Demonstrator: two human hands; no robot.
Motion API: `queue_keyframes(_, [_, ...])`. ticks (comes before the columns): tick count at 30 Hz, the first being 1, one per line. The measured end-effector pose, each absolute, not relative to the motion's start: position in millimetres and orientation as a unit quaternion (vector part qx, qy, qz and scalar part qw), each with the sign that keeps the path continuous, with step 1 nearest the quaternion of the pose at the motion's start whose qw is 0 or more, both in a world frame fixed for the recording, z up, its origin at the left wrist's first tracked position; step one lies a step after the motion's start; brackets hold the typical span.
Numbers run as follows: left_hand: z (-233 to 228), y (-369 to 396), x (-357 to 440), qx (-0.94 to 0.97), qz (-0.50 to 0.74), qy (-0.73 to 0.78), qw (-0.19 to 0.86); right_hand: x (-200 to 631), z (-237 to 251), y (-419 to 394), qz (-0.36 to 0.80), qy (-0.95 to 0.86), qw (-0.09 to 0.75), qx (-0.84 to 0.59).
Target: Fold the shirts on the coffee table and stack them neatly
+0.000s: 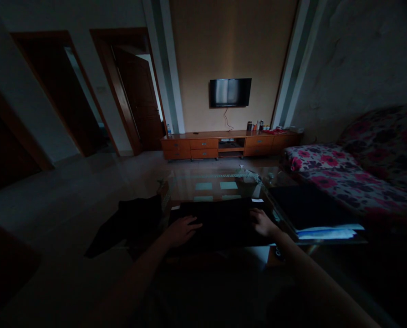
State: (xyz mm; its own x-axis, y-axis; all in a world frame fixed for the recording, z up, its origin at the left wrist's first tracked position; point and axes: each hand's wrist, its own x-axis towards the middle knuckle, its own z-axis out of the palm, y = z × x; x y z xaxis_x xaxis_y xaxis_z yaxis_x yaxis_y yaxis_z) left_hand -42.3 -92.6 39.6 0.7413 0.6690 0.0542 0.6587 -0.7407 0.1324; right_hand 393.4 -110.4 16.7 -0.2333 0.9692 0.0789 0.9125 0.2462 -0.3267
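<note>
A flat, dark piece of cloth [224,223] lies across the near part of the glass table, with small white patches at its far corners. It is too dark to tell what kind of garment or fabric it is. On its left part rests my left hand [183,230], fingers stretched out and apart. My right hand [263,222] touches the right side of the cloth, its fingers slightly bent and spread. To the left, another dark cloth [135,218] hangs over the table edge. A flat dark stack [312,207] with white and blue layers beneath sits at the right.
The glass table [190,184] has a patterned border. A flower-print sofa [353,182] stands to the right. Beyond, a wooden TV cabinet [203,145] holds bottles and small items under a wall-mounted television [230,92]. A brown door [138,98] stands ajar at the left.
</note>
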Motion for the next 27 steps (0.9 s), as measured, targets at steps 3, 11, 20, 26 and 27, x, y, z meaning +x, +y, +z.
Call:
queue_keyframes(3, [43,-91,-39,0.939,0.056,0.337,0.049,388,27,-108,0.103,-0.762,0.072,-0.635])
queue_keyframes(11, [33,-59,22,0.888,0.149,0.435,-0.008,312,57,-90,-0.004,-0.739,0.098,-0.667])
queue_keyframes(20, [1,-45,45,0.874,0.083,0.479,0.022,278,8,-65,0.058,-0.767,0.055,-0.637])
queue_keyframes(26, [2,-37,51,0.865,0.084,0.494,0.027,269,4,-51,0.048,-0.767,0.056,-0.638])
queue_keyframes(27, [3,-35,55,0.863,0.09,0.496,0.023,265,6,-48,0.036,-0.77,0.068,-0.634])
